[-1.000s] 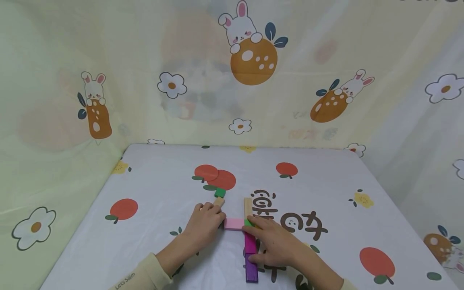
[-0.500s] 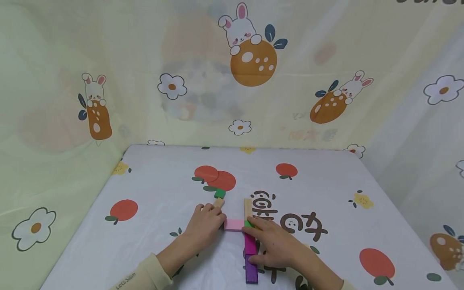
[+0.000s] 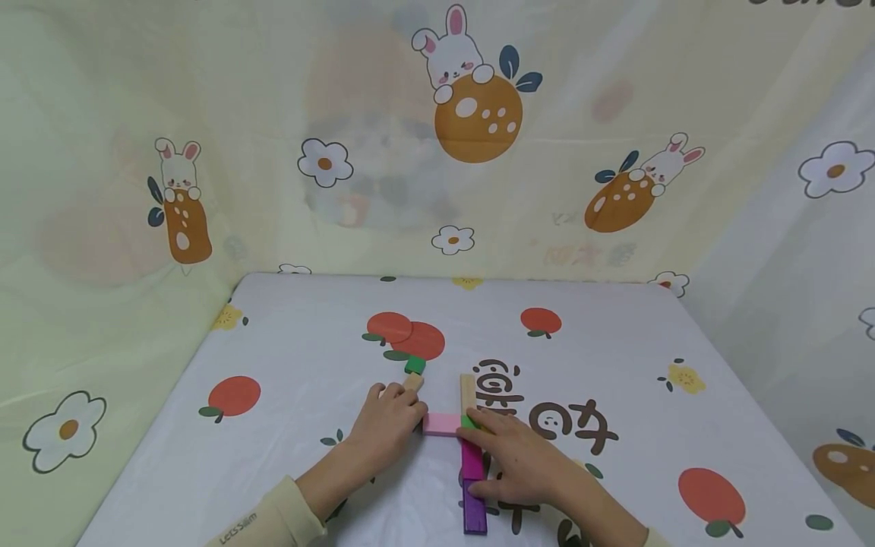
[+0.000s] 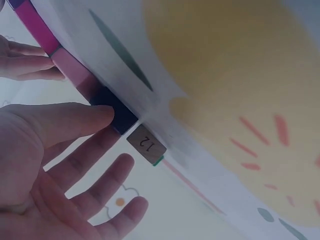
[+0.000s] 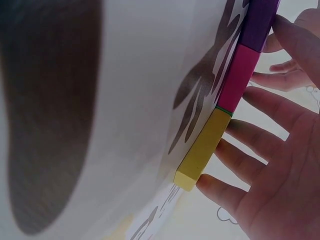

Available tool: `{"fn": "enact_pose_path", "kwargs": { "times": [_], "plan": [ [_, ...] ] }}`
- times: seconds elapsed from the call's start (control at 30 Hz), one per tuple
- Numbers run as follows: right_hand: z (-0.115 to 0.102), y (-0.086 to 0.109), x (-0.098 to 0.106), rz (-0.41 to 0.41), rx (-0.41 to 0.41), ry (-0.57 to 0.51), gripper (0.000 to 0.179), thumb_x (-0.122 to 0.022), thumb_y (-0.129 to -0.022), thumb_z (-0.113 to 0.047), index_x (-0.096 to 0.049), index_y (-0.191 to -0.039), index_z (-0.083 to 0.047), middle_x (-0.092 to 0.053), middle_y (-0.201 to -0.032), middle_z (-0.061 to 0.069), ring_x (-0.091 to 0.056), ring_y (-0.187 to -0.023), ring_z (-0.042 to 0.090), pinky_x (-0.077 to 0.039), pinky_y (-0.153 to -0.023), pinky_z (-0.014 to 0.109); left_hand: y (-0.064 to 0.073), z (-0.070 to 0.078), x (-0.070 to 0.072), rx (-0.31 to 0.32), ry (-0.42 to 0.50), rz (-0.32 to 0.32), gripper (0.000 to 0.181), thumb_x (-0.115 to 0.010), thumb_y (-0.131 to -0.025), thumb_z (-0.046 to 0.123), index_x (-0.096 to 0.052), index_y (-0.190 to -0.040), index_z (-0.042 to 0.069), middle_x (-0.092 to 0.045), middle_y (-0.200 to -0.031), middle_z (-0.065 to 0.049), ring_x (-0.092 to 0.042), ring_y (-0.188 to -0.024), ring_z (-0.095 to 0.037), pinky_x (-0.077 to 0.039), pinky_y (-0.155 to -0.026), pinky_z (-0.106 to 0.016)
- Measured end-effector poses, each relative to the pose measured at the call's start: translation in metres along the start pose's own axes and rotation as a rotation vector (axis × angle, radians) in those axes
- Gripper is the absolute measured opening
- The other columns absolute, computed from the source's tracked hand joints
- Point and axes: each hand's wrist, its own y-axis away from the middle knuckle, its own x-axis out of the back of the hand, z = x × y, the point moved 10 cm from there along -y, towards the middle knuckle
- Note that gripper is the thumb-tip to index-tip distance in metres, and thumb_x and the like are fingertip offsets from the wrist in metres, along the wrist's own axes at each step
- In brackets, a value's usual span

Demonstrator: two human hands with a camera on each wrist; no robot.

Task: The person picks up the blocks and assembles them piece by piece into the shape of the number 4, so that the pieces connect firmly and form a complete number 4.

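Stretching across the bench (image 3: 608, 342) is a white sheet (image 3: 301, 342) printed with red fruits (image 3: 234, 396), yellow flowers (image 3: 686, 377) and dark lettering (image 3: 595, 425). Cream hangings (image 3: 588, 45) rise behind and at both sides, patterned with white rabbits (image 3: 454, 61), orange-brown fruits (image 3: 478, 125) and white flowers (image 3: 324, 162). On the sheet, a purple rectangular block (image 3: 475, 513), a magenta rectangular block (image 3: 472, 460) and a tan wooden bar (image 3: 468, 391) line up, a pink rectangular block (image 3: 440, 424) lying crosswise. At its end, the left hand's (image 3: 386, 422) fingers pinch a dark blue block (image 4: 123, 110); just beside that lies a tan wooden block marked 12 (image 4: 146, 145), then a green cube (image 3: 415, 365). The right hand's (image 3: 516, 450) fingers, extended and spread, touch the magenta and purple blocks.
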Motion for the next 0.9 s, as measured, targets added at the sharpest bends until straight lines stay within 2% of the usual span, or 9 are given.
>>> {"fn": "enact_pose_path", "kwargs": {
  "times": [0.9],
  "plan": [
    [0.0013, -0.0006, -0.0013, 0.003, 0.008, -0.008, 0.073, -0.077, -0.086, -0.055, -0.056, -0.149, -0.026, -0.041, -0.164, 0.009, -0.042, -0.149, 0.035, -0.041, -0.115, 0.059, 0.0006, 0.0013, 0.0019, -0.015, 0.016, 0.006, 0.014, -0.08, -0.091, 0.019, -0.078, -0.105, 0.021, -0.073, -0.105, 0.0, -0.063, -0.111, -0.024, -0.05, -0.103, -0.054]
  ]
}}
